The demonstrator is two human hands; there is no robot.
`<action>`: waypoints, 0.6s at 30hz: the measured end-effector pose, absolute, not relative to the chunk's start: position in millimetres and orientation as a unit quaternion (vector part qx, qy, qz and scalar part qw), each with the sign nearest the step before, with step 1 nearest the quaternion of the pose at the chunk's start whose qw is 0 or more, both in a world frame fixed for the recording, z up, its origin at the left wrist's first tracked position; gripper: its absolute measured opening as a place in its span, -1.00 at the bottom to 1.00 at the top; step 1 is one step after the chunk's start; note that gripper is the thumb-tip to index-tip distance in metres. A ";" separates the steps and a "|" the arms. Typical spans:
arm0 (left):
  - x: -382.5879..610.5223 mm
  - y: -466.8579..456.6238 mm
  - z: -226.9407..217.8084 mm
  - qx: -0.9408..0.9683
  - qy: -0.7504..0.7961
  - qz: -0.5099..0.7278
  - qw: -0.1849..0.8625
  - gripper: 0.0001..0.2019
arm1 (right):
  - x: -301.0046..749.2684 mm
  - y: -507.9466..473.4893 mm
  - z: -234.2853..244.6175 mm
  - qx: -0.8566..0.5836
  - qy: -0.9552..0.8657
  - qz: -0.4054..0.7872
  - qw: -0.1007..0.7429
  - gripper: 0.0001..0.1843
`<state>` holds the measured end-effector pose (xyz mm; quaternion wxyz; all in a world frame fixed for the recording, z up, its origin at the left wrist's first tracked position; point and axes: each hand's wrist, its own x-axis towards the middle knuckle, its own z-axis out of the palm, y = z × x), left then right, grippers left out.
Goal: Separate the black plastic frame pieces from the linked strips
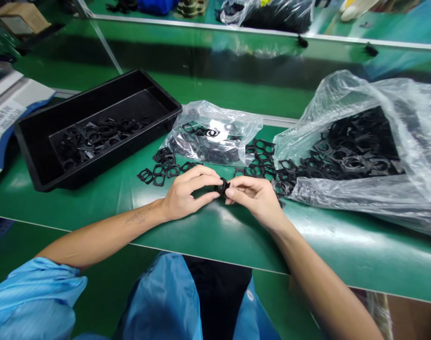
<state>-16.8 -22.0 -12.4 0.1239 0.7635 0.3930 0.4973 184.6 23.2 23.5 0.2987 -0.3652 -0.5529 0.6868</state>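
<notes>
Between my two hands is a small black ring-shaped plastic part (222, 187), held just above the green table. My left hand (190, 191) pinches its left side between thumb and fingers. From the right, my right hand (252, 196) grips the same part with thumb and forefinger; its other fingers are curled. Fingertips cover much of the part, so I cannot tell if it is one piece or two fitted together. Loose black square frames with round holes (159, 171) lie beyond my left hand. More black frames (259, 158) are scattered behind my right hand.
A black tray (105, 165) with many black parts stands at the left, beside a white and blue machine (17, 106). A clear bag (232, 120) of rings lies behind my hands. At the right, a large open plastic bag (307, 118) spills black frames. A shelf edge (215, 24) runs along the back.
</notes>
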 end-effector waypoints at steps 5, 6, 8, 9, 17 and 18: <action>-15.6 -22.3 -11.8 0.760 0.397 0.501 0.116 -0.80 | 184.4 23.4 24.7 -0.363 -0.552 0.689 0.298 -0.54; -15.7 -22.4 -11.7 0.760 0.399 0.500 0.114 -0.80 | 184.4 23.4 25.1 -0.363 -0.552 0.688 0.299 -0.54; -16.0 -22.4 -11.3 0.761 0.403 0.496 0.112 -0.80 | 184.5 23.4 25.6 -0.366 -0.552 0.687 0.300 -0.55; -16.3 -22.4 -11.2 0.761 0.406 0.493 0.111 -0.80 | 184.5 23.4 25.6 -0.367 -0.550 0.687 0.302 -0.55; -16.8 -22.7 -11.3 0.760 0.419 0.487 0.099 -0.81 | 185.6 23.4 22.9 -0.355 -0.541 0.696 0.310 -0.60; -16.7 -22.9 -11.3 0.758 0.422 0.487 0.098 -0.81 | 185.8 23.4 23.1 -0.354 -0.543 0.695 0.309 -0.60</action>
